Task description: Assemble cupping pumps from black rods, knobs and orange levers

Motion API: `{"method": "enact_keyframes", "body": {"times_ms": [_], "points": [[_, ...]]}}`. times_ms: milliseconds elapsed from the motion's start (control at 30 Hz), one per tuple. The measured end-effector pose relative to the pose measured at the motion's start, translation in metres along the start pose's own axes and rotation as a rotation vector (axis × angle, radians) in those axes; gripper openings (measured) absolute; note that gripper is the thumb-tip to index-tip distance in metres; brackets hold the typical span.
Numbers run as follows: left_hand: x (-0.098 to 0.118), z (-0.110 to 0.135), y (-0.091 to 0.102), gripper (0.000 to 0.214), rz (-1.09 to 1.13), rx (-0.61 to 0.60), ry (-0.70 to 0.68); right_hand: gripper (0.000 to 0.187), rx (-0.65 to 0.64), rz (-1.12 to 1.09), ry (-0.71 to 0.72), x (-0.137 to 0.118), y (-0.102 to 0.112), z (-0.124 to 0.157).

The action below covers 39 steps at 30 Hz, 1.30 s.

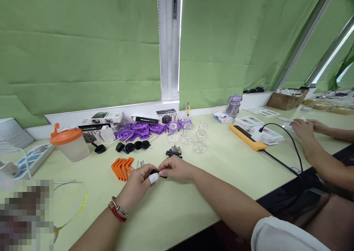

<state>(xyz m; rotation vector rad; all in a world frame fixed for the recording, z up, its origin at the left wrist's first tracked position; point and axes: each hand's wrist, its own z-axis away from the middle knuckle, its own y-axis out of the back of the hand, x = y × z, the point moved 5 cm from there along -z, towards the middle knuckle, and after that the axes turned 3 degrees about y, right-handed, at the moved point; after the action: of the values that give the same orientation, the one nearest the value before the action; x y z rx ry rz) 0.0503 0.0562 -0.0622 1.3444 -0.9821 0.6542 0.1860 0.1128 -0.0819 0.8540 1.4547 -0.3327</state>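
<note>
Between the fingertips of my left hand [142, 177] and my right hand [174, 168] is a small black part [162, 176], mostly covered by the fingers. Both hands pinch it just above the tabletop. White tape wraps my left thumb. Left of my hands stand several orange angled pieces [122, 168], with short metal pins [141, 163] beside them. Just beyond my right hand lie black bars [173, 153] and small springs [176, 148]. Farther back are several round black pieces [134, 146], some with metal rods, and a heap of purple spoked parts [142, 130].
Several clear glass-like vessels [199, 142] stand behind my hands. An orange-lidded cup [70, 144] is at left, printed boxes [99, 133] along the wall. At right are a yellow power strip [247, 137], a purple bottle [233, 106], paper stacks [260, 129] and another person's hands [304, 129].
</note>
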Motion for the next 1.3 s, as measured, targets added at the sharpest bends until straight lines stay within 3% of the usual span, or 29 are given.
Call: {"method": "enact_keyframes", "body": {"times_ms": [67, 167, 200, 300, 567, 800, 1300], "points": [[-0.005, -0.001, 0.004, 0.019, -0.007, 0.008, 0.029, 0.02, 0.089, 0.091, 0.017, 0.0, 0.023, -0.003], [-0.008, -0.002, 0.01, 0.021, -0.002, 0.007, 0.029, 0.022, 0.425, 0.469, -0.1, 0.003, 0.075, -0.006], [-0.008, -0.002, 0.011, 0.021, 0.006, 0.003, 0.029, 0.023, 0.473, 0.623, -0.162, 0.005, 0.088, -0.008], [-0.007, -0.002, 0.014, 0.02, 0.002, -0.02, 0.051, 0.02, 0.437, 0.711, -0.218, 0.014, 0.109, -0.019], [-0.016, -0.002, 0.018, 0.017, -0.06, -0.06, 0.088, 0.015, 0.244, 0.758, -0.261, 0.028, 0.104, -0.037], [-0.015, -0.001, 0.01, 0.02, -0.08, -0.122, 0.113, 0.018, 0.21, 0.782, -0.28, 0.035, 0.108, -0.035], [-0.013, 0.001, 0.011, 0.021, -0.144, -0.135, 0.091, 0.016, 0.183, 0.878, -0.281, 0.036, 0.105, -0.04]]}}
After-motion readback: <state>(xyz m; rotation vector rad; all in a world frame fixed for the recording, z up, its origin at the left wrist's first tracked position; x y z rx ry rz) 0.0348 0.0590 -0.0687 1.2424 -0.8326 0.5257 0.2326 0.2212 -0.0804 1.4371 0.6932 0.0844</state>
